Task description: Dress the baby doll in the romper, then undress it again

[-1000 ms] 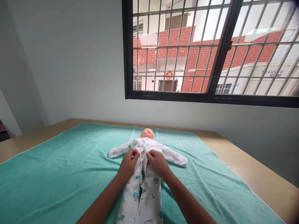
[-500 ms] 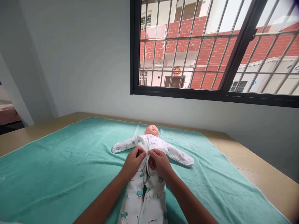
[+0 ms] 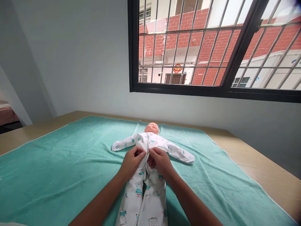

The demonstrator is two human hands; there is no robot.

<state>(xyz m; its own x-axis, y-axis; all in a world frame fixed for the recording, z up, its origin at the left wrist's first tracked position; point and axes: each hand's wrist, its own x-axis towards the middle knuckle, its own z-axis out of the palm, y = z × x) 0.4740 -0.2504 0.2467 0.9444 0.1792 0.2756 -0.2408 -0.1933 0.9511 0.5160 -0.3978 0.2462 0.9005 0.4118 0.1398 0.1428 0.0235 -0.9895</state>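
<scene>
A baby doll [image 3: 151,127] lies on its back on a teal towel [image 3: 58,166], head toward the wall, arms spread. It wears a white romper [image 3: 143,191] printed with small teal animals. My left hand [image 3: 131,161] pinches the left edge of the romper's front opening at the doll's belly. My right hand [image 3: 160,160] pinches the opposite edge, and the two sets of fingertips meet at the middle. Below my hands the front of the romper gapes open down to the legs.
The towel covers most of a light wooden table [image 3: 254,160], whose bare edge shows at the right and back left. A grey wall and a black-framed barred window [image 3: 211,47] stand right behind the table.
My hands stay pinched on the romper's front opening, with only slight finger shifts. The view has drifted a little, so the doll sits slightly higher in the picture.
</scene>
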